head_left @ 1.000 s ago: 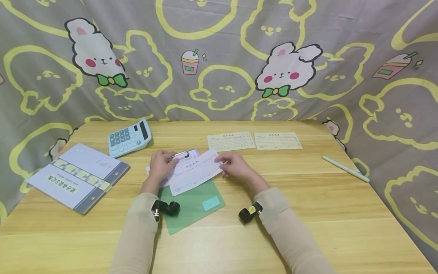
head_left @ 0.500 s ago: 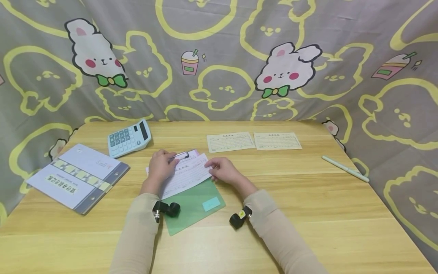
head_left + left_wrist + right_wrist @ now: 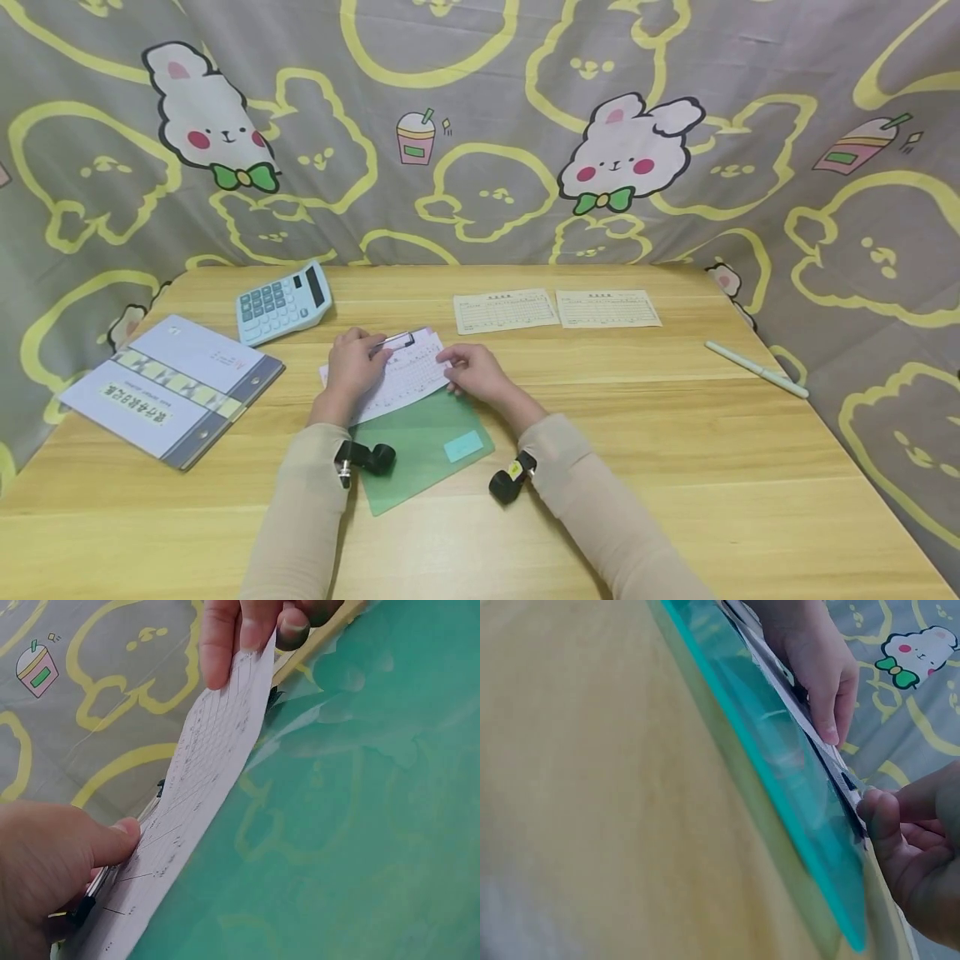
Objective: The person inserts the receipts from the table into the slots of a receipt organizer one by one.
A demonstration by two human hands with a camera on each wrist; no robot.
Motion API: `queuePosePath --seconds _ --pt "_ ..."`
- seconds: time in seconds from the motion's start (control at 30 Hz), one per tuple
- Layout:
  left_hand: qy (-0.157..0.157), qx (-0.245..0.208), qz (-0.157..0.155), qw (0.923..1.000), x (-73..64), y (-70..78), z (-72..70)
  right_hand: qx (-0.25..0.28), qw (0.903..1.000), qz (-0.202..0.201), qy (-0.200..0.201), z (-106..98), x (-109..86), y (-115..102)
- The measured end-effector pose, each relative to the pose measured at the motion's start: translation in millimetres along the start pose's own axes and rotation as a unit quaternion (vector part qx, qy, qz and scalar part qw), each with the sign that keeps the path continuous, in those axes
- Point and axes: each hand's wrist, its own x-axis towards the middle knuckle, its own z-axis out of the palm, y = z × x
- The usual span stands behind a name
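A green clipboard [image 3: 408, 475] with a light-blue label lies on the table, bearing printed paper forms at its far end. My left hand [image 3: 352, 371] grips the metal clip [image 3: 396, 341] there; in the left wrist view its thumb [image 3: 120, 838] lies over the clip beside the paper. My right hand [image 3: 480, 373] pinches the right edge of the top printed form [image 3: 411, 379]. In the left wrist view this form [image 3: 206, 765] bends upward toward the right fingers. The right wrist view shows the right thumb and forefinger together at the paper's edge.
Two printed slips [image 3: 506, 311] lie side by side at the back. A light-blue calculator [image 3: 281, 304] and a lilac account book [image 3: 176, 387] are on the left. A pale green pen [image 3: 757, 369] lies at the far right. A patterned curtain [image 3: 495, 108] hangs behind the table [image 3: 675, 467].
My right hand has moved left with the form, which now lies nearly in line with the papers under the clip. The left hand has stayed at the clip.
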Motion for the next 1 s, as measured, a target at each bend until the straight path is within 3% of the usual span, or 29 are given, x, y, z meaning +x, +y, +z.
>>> queuePosePath --seconds 0.4,0.73,1.0 --pt "-0.009 -0.053 -0.012 0.9985 -0.2 -4.7 3.3 0.045 0.9988 0.02 -0.003 4 5.9 6" --pt "-0.004 -0.058 0.002 0.9983 0.4 -7.0 3.0 0.064 0.9943 -0.01 -0.085 -9 -1.6 9" --pt "-0.014 -0.042 0.009 0.999 1.3 -7.2 2.3 0.087 0.9897 -0.025 -0.111 -13 -4.9 10"
